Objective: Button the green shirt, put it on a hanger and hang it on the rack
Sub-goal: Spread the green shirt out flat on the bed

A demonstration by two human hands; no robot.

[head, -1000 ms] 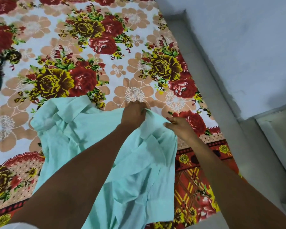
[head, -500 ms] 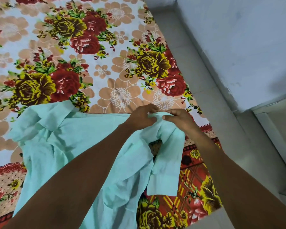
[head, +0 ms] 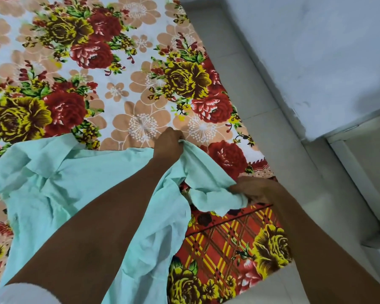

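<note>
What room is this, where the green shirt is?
Probably a bedroom: the green shirt lies on a flowered bedsheet over what looks like a bed, beside a tiled floor and pale wall.

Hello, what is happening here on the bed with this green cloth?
A person is handling a green shirt that lies crumpled on a flowered bedsheet. The left hand grips a bunch of the shirt's fabric at its far edge, and the right hand holds another part of it off to the side, so the cloth is stretched between them. No hanger or rack is in view, and I cannot tell whether any button is fastened.
</note>
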